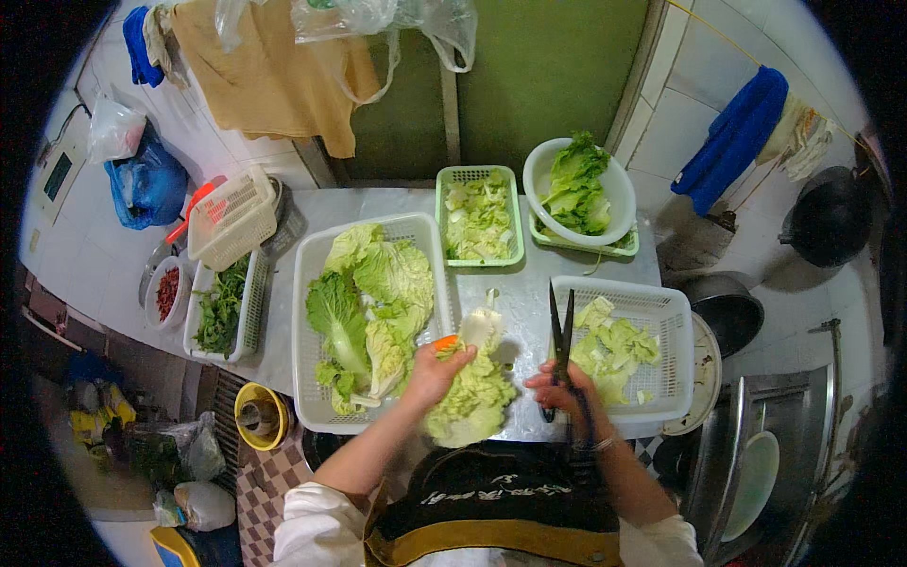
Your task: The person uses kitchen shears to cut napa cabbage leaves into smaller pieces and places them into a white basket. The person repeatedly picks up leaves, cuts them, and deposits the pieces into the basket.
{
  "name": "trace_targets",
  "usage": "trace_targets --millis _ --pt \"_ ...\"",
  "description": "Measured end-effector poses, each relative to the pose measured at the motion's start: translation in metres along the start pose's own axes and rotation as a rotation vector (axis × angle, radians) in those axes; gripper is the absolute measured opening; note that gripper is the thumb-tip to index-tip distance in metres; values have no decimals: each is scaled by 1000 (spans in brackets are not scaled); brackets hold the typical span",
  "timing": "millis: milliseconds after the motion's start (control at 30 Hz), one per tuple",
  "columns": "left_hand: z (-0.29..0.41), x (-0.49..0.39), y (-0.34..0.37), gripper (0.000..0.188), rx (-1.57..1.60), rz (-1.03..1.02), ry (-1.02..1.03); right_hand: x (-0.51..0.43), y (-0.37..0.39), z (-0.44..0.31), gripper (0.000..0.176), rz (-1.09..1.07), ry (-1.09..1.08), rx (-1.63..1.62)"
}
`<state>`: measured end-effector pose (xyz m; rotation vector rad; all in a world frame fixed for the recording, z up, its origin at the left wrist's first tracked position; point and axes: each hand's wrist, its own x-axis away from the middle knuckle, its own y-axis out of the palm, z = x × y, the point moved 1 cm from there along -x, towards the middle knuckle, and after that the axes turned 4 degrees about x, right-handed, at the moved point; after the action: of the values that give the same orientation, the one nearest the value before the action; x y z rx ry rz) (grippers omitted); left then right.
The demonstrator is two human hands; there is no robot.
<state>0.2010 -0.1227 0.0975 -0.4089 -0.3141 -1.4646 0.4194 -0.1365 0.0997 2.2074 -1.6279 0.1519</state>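
Observation:
My left hand [429, 377] grips a pale green napa cabbage leaf [473, 398] over the front of the metal table. Something small and orange shows at its fingers; I cannot tell what it is. In my right hand [575, 398] is a pair of black scissors [561, 327], blades pointing away from me and slightly apart. The blades stand apart from the leaf, over the left edge of a white plastic basket [686, 340] with cut cabbage pieces [616, 347] in it. To the left, a larger white basket [300, 298] holds whole cabbage leaves [390, 283].
Behind are a green basket [520, 234] of cut leaves and a white bowl [623, 191] of leafy greens resting on another green basket [627, 248]. At left stand a basket of dark greens [221, 312] and a bowl of dried red chilies [168, 294]. A steel sink [737, 453] lies right.

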Motion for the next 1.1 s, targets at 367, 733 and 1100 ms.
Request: trace_targets --millis 367,733,1100 --pt "-21 -3 -14 21 -167 -332 7 2 -5 15 62 -178 56 826" --pt "-25 -30 -18 44 -489 -455 -80 -1 -10 29 47 -143 113 1031" --pt "9 -24 -6 41 -614 -607 -172 16 -55 -2 63 -210 160 869"
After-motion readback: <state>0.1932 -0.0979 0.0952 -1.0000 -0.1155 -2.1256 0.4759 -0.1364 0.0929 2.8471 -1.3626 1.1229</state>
